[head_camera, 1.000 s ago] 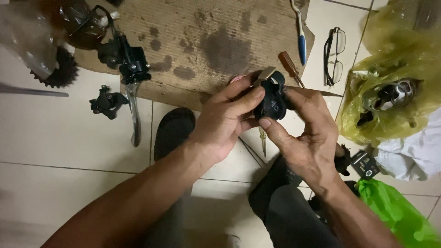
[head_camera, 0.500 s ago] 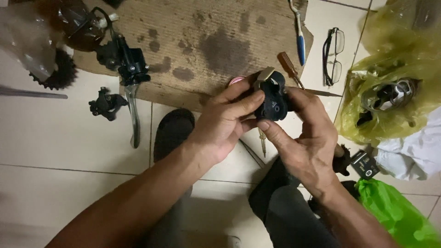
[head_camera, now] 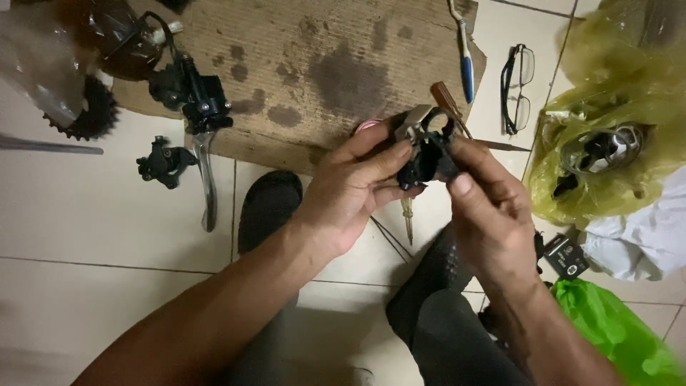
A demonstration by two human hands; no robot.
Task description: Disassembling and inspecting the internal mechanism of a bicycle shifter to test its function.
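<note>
Both my hands hold a small black metal clamp-like part (head_camera: 426, 146) with a silver tab, above the tiled floor. My left hand (head_camera: 350, 189) grips its left side with thumb and fingers. My right hand (head_camera: 486, 207) pinches its right side with the thumb along its edge. A pink round thing (head_camera: 368, 126) peeks out behind my left fingers. A screwdriver with a brown handle (head_camera: 449, 104) lies just beyond the part.
A stained cardboard sheet (head_camera: 314, 64) lies ahead. On its left are a brake lever assembly (head_camera: 200, 121), a small black caliper (head_camera: 161, 161) and a toothed sprocket (head_camera: 89, 114). A toothbrush (head_camera: 463, 53), eyeglasses (head_camera: 518, 86), yellow-green bag (head_camera: 607, 136) and green bag (head_camera: 614, 329) lie to the right.
The held part has turned slightly in my hands, and my right thumb has shifted along its edge. Nothing else moved.
</note>
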